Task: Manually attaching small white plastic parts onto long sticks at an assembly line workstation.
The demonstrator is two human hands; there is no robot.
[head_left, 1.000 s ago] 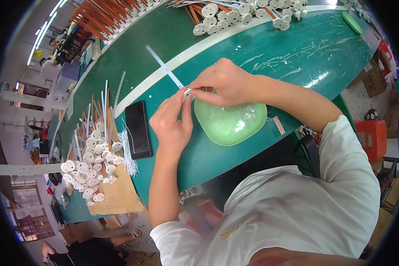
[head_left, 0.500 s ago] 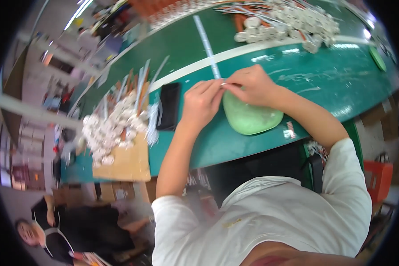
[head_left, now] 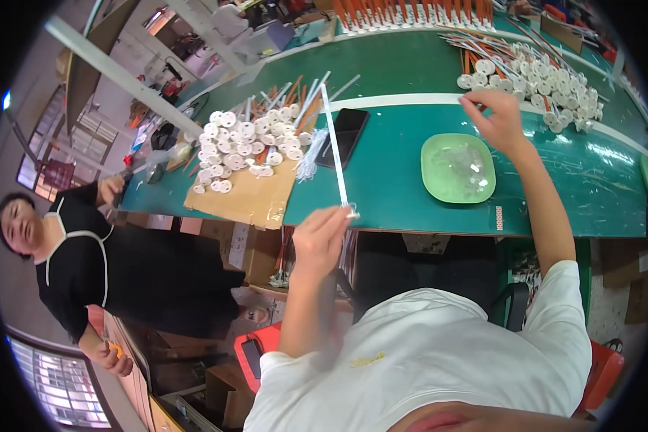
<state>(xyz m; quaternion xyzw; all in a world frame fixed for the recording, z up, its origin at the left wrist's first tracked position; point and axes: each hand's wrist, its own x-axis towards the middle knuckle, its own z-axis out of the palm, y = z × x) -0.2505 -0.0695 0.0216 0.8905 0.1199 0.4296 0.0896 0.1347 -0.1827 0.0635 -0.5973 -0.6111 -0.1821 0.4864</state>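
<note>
My left hand is closed near the table's front edge, pinching the lower end of a long, thin white strip. A small white piece shows at the fingertips, too small to make out. The strip slants up and away, crossing in front of a black phone on the table. My right hand is raised at the right, beyond a light green dish. Its thumb and forefinger are apart and nothing shows between them. Small clear bits lie in the dish.
On cardboard at left lies a heap of white round pieces with strips, beside a bundle of white ties. Another heap lies far right. Orange sticks stand in rows behind. A person in black is at left.
My hands have parted: the left came down and toward me with the strip, the right moved right and away from it. The view has shifted, and the green dish is now uncovered.
</note>
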